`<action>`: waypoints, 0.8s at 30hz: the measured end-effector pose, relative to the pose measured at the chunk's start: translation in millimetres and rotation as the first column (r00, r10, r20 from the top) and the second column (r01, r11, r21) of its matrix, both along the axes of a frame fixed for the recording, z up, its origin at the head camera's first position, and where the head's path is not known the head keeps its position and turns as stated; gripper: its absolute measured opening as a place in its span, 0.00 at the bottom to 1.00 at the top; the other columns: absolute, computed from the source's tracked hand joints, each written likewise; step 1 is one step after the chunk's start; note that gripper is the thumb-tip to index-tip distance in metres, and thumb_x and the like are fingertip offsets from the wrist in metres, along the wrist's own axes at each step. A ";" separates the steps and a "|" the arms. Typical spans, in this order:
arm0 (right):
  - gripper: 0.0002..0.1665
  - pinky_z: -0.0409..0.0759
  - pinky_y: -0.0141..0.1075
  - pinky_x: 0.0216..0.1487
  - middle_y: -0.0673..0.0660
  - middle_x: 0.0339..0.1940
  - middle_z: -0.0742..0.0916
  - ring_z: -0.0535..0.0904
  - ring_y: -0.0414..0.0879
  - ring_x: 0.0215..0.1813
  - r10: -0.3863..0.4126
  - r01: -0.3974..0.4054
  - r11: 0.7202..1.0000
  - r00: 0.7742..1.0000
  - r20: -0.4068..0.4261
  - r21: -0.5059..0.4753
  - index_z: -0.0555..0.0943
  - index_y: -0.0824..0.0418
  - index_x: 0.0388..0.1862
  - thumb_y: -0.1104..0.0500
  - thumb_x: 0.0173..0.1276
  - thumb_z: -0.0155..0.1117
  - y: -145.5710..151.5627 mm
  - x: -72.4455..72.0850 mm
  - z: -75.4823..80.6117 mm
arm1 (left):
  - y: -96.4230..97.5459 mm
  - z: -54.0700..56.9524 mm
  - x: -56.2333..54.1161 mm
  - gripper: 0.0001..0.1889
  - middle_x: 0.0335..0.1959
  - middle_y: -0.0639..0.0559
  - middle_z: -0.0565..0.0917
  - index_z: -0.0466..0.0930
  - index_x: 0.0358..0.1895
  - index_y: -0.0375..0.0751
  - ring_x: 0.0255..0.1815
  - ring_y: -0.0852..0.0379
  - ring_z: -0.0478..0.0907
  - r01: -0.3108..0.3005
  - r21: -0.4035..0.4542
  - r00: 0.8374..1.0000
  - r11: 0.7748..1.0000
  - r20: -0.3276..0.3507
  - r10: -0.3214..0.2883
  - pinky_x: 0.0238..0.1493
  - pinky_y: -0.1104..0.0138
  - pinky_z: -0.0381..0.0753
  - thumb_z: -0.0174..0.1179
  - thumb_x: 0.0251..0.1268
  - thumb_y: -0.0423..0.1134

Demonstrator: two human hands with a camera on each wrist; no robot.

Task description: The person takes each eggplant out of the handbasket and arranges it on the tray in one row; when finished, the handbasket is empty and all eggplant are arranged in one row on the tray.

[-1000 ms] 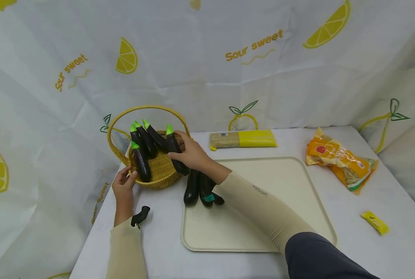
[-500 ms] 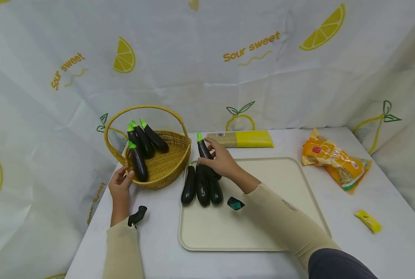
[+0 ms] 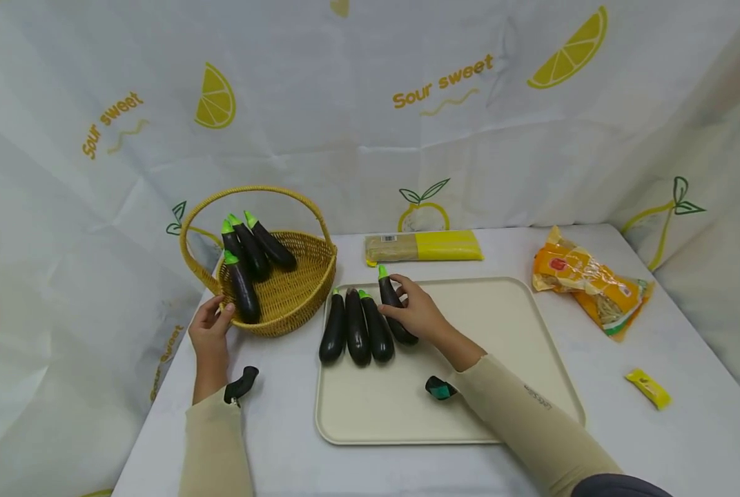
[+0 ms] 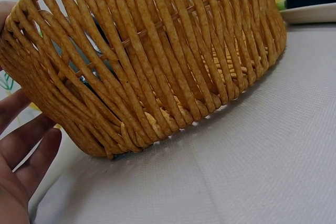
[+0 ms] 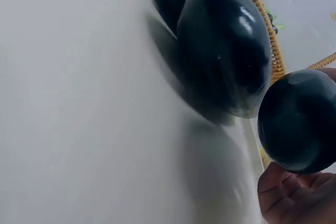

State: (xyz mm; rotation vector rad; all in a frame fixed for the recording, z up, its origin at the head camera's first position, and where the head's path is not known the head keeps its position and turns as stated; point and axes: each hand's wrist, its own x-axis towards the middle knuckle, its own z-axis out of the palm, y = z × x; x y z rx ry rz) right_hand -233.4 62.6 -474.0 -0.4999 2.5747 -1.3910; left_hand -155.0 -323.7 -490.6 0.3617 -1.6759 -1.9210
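In the head view my right hand (image 3: 421, 314) grips a dark eggplant (image 3: 396, 319) with a green stem, at the tray's left half. Its round end (image 5: 299, 121) hangs above the surface in the right wrist view, a shadow beneath it. To its left, three eggplants (image 3: 357, 331) lie side by side on the beige tray (image 3: 469, 421). My left hand (image 3: 211, 331) holds the left edge of a handled wicker basket (image 3: 292, 304). Several eggplants (image 3: 242, 290) lie in that basket, toward its left side. Woven strands of the basket (image 4: 157, 51) fill the left wrist view, fingers (image 4: 39, 156) against its side.
Behind the tray lies a yellow-ended packet (image 3: 424, 247). An orange bag (image 3: 590, 283) lies at the right, with a small yellow packet (image 3: 648, 388) nearer the front. A white printed cloth (image 3: 345, 124) hangs behind the table.
My right hand has carried the eggplant from the basket rightward to the tray, lowering it beside the three others. My left hand has stayed on the basket's edge.
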 end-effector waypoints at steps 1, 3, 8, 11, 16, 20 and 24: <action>0.43 0.77 0.43 0.42 0.58 0.50 0.78 0.76 0.50 0.44 -0.008 0.008 1.000 1.000 0.009 0.015 0.62 0.52 0.74 0.45 0.65 0.67 0.9 1.4 -1.8 | 0.3 0.4 0.3 0.20 0.60 0.45 0.75 0.75 0.58 0.29 0.55 0.54 0.75 -0.001 0.003 1.000 1.000 0.003 0.001 0.47 0.75 0.76 0.64 0.64 0.31; 0.42 0.77 0.45 0.44 0.58 0.50 0.78 0.76 0.51 0.45 -0.022 0.021 0.999 0.999 0.026 0.044 0.62 0.52 0.74 0.45 0.65 0.67 2.3 3.7 -5.0 | -0.2 -0.5 0.1 0.20 0.60 0.44 0.75 0.75 0.58 0.29 0.55 0.54 0.75 0.000 0.009 1.000 1.000 0.004 0.000 0.47 0.75 0.76 0.64 0.64 0.31; 0.42 0.76 0.47 0.48 0.59 0.49 0.80 0.77 0.51 0.45 -0.032 0.026 0.991 0.998 0.048 0.128 0.63 0.54 0.74 0.45 0.65 0.66 2.9 8.1 -10.7 | -2.9 -4.5 -1.8 0.21 0.61 0.44 0.75 0.74 0.59 0.27 0.56 0.53 0.74 0.001 0.016 1.000 1.000 0.003 -0.001 0.48 0.74 0.76 0.63 0.65 0.30; 0.41 0.75 0.47 0.49 0.58 0.49 0.81 0.77 0.50 0.46 -0.036 0.030 0.985 0.999 0.033 0.167 0.64 0.56 0.73 0.43 0.67 0.64 1.8 10.0 -10.6 | -4.5 -7.2 -3.2 0.21 0.61 0.44 0.75 0.74 0.59 0.27 0.55 0.54 0.75 -0.005 0.010 1.000 1.000 0.002 0.005 0.47 0.74 0.77 0.63 0.65 0.30; 0.36 0.75 0.49 0.51 0.60 0.52 0.81 0.78 0.53 0.50 -0.056 0.055 0.982 0.998 0.001 0.179 0.69 0.59 0.69 0.42 0.69 0.60 1.4 12.8 -4.4 | -3.7 -7.1 -3.7 0.20 0.61 0.44 0.75 0.74 0.59 0.27 0.55 0.55 0.75 -0.010 0.006 1.000 1.000 0.004 0.010 0.48 0.74 0.76 0.63 0.65 0.31; 0.30 0.75 0.50 0.52 0.61 0.52 0.81 0.78 0.54 0.51 -0.066 0.066 0.983 0.998 0.000 0.170 0.73 0.61 0.65 0.46 0.70 0.61 2.9 14.1 0.4 | -5.9 -11.6 -6.4 0.21 0.61 0.45 0.75 0.74 0.59 0.29 0.55 0.54 0.75 -0.021 0.011 1.000 1.000 -0.001 0.021 0.48 0.74 0.76 0.64 0.65 0.33; 0.28 0.75 0.49 0.50 0.60 0.49 0.81 0.78 0.53 0.49 -0.085 0.081 0.983 0.996 0.018 0.163 0.75 0.61 0.63 0.49 0.69 0.63 4.3 13.7 0.4 | -8.8 -16.4 -10.2 0.22 0.60 0.46 0.76 0.75 0.59 0.30 0.56 0.54 0.75 -0.026 0.010 1.000 1.000 -0.003 0.026 0.48 0.74 0.76 0.65 0.64 0.35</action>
